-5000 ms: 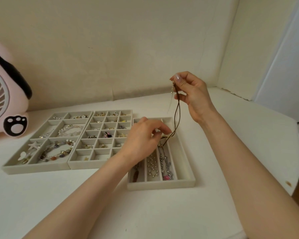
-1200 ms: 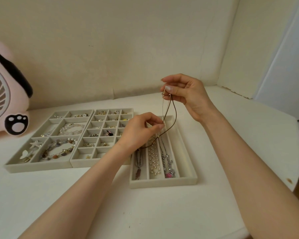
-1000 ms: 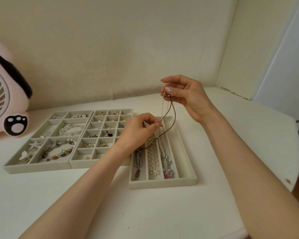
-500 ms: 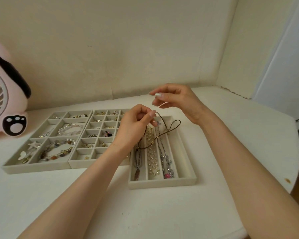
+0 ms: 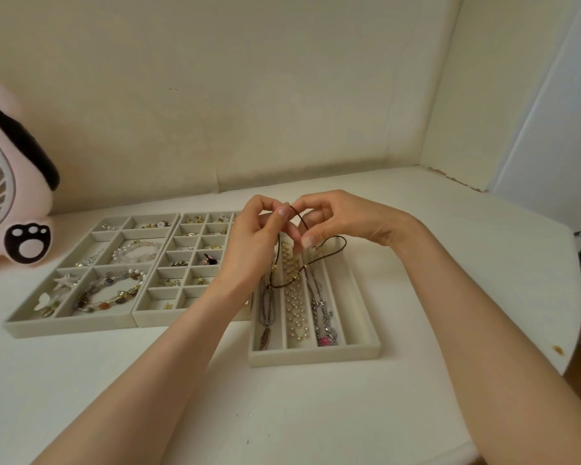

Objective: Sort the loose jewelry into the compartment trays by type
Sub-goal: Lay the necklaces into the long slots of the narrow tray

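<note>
From the head camera, our left hand (image 5: pixel 252 250) and right hand (image 5: pixel 342 219) both pinch the brown cord necklace (image 5: pixel 344 243), its loop sagging over the necklace tray (image 5: pixel 316 358); lowered carelessly, it may tangle with the pearl strand (image 5: pixel 294 297) instead of landing in the rightmost slot (image 5: pixel 349 307)

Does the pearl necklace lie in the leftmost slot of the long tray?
No, the pearl necklace lies in the second slot from the left; the leftmost holds a grey pendant chain.
</note>
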A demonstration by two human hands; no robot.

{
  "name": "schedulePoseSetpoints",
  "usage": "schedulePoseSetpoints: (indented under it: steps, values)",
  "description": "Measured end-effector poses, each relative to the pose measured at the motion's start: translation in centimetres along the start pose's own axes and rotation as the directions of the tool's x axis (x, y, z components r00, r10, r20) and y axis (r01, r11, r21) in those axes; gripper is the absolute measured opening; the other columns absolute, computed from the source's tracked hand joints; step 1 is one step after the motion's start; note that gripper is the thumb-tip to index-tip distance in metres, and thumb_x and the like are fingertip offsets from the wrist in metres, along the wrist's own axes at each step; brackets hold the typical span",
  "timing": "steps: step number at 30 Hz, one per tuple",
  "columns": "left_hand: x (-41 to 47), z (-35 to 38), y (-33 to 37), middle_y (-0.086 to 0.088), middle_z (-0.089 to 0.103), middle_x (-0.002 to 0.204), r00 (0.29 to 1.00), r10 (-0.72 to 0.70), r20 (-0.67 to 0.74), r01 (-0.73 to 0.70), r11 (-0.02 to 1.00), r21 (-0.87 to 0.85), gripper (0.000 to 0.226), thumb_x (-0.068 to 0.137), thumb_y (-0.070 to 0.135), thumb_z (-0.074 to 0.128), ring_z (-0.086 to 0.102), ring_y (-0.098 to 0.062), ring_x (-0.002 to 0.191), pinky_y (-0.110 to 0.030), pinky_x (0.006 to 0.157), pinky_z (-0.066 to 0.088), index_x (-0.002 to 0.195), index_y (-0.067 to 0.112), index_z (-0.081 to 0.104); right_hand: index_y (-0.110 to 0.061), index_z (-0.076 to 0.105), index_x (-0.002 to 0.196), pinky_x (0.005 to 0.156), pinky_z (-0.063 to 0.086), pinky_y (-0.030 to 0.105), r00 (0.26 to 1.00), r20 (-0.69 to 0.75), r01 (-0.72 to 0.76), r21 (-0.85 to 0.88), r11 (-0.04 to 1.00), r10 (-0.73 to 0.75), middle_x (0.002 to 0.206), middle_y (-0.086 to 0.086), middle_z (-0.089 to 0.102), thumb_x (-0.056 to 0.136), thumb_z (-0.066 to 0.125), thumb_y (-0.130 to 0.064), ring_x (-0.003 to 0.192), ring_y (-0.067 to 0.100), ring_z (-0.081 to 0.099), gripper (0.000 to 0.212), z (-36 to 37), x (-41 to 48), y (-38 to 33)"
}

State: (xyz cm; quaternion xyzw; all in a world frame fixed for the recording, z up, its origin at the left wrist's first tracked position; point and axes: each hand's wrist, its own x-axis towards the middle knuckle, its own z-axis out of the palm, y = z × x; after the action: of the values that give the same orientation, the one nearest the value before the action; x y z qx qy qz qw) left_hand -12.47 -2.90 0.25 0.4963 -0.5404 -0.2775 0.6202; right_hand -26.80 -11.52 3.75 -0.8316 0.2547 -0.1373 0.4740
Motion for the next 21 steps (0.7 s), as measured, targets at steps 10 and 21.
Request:
schedulePoseSetpoints:
  steps: [10, 21]
  values:
    - [0.2, -0.2, -0.7, 0.006, 0.059, 0.064, 0.999, -0.008, -0.043, 0.017, 0.978, 0.209, 0.014, 0.092, 0.021, 0.057, 0.053, 0.001, 0.057, -0.011, 0.059, 0.04, 0.088, 0.008, 0.06, -0.008, 0.068, 0.098, 0.071, 0.048, 0.016, 0.996, -0.08, -0.058, -0.203, 0.977, 0.043, 0.079, 0.005, 0.068, 0.075, 0.069, 0.009, 0.072, 0.007, 0.061, 0.029, -0.4, 0.6, 1.0]
    - [0.3, -0.2, -0.7, -0.002, 0.056, 0.062, 0.978, 0.001, -0.206, 0.06, 0.956, 0.288, 0.022, 0.091, 0.03, 0.057, 0.045, -0.011, 0.053, -0.028, 0.055, 0.035, 0.084, 0.009, 0.06, -0.014, 0.072, 0.078, 0.063, 0.043, 0.018, 0.977, -0.16, -0.192, -0.362, 0.912, 0.141, 0.065, -0.008, 0.063, 0.074, 0.076, -0.008, 0.06, 0.001, 0.053, 0.009, -0.2, 1.2, 2.1]
